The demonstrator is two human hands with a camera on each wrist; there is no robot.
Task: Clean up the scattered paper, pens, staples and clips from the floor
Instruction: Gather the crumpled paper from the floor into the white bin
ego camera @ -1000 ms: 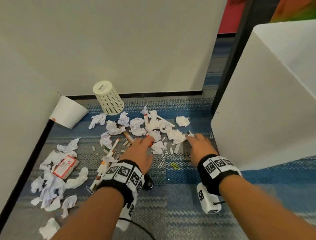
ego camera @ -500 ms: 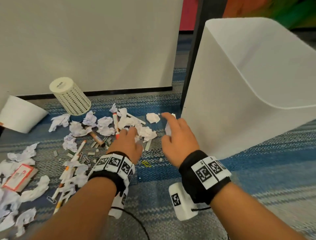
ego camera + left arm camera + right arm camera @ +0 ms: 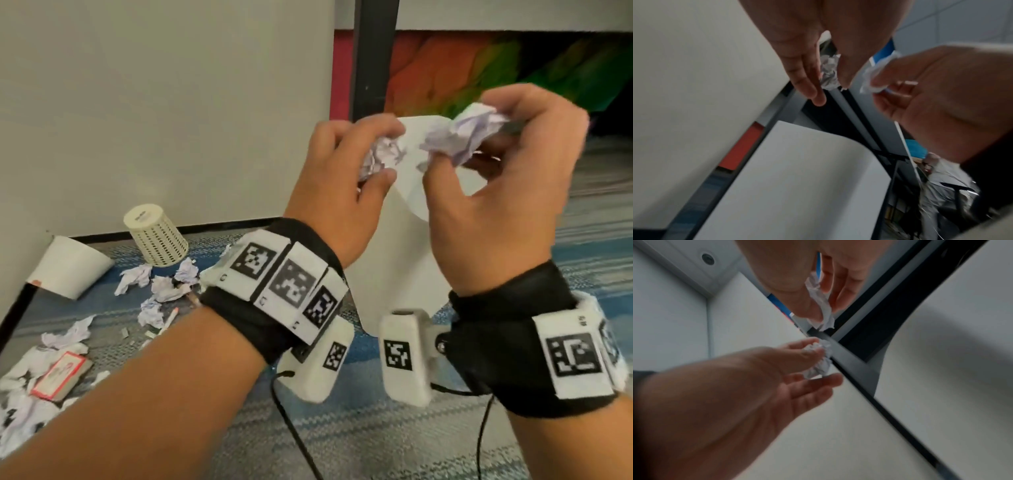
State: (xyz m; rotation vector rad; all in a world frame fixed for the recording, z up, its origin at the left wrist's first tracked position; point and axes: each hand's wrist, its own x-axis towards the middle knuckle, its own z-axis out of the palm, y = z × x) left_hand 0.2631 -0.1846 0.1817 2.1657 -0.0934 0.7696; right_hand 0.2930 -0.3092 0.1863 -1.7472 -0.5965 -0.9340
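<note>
While the left hand [image 3: 337,192] pinches 1 paper wad [image 3: 382,156], the right hand [image 3: 507,192] apparently grips another [image 3: 462,135].

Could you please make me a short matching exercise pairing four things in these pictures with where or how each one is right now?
Things:
1. left hand
2. right hand
3. mesh cup
4. red-labelled box

States:
A. upside down on the carpet by the wall
B. lying among paper scraps at far left
C. grips the smaller paper ball
D. grips the larger crumpled paper

Pairs: 1-C, 2-D, 3-A, 4-B
</note>
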